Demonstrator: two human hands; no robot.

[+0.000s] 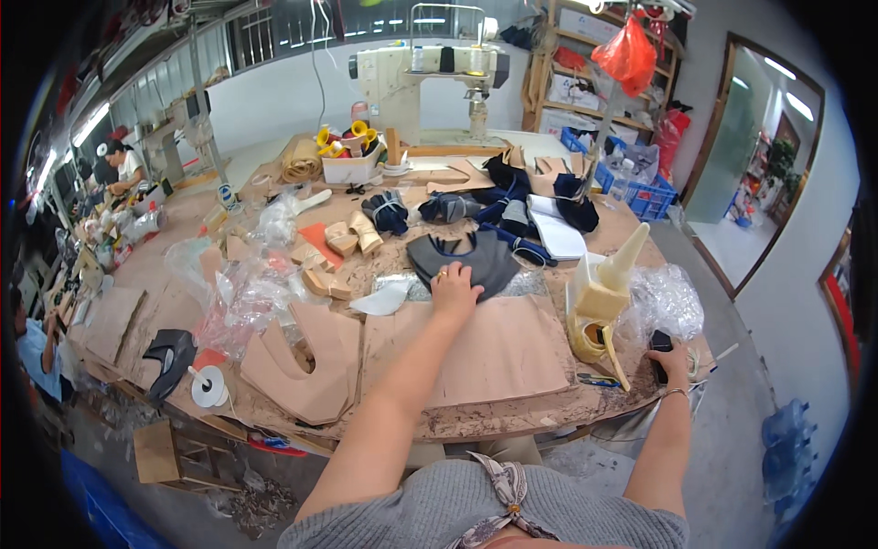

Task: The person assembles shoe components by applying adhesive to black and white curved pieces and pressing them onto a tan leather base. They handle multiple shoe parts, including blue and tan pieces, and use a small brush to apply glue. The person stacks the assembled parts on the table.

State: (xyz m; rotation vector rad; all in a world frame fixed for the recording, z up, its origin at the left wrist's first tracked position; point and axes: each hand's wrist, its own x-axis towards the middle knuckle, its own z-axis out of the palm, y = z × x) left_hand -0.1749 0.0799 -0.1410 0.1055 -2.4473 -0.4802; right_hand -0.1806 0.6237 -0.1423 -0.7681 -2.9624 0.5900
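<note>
Near the middle of the table, my left hand [455, 288] closes over the near edge of dark grey U-shaped pieces [498, 265], which look like shoe uppers; its fingertips rest on top. Under them lies a silvery strip [526, 285], with large pinkish-tan sheets [494, 352] just nearer to me. At the table's right edge, my right hand [675, 361] wraps around a small black object [659, 348] whose kind I cannot make out. A cream-yellow stand [599, 306] with a tall cone is left of that hand. A white curved piece [384, 297] lies left of my left hand.
Dark bundled pieces [512, 206] and a white notepad [556, 229] lie beyond. A sewing machine [430, 87] stands at the back. Clear plastic bags [660, 302] crowd the right, tan U-shaped sheets [306, 366] and a white spool [209, 386] the left. Another person [126, 169] sits far left.
</note>
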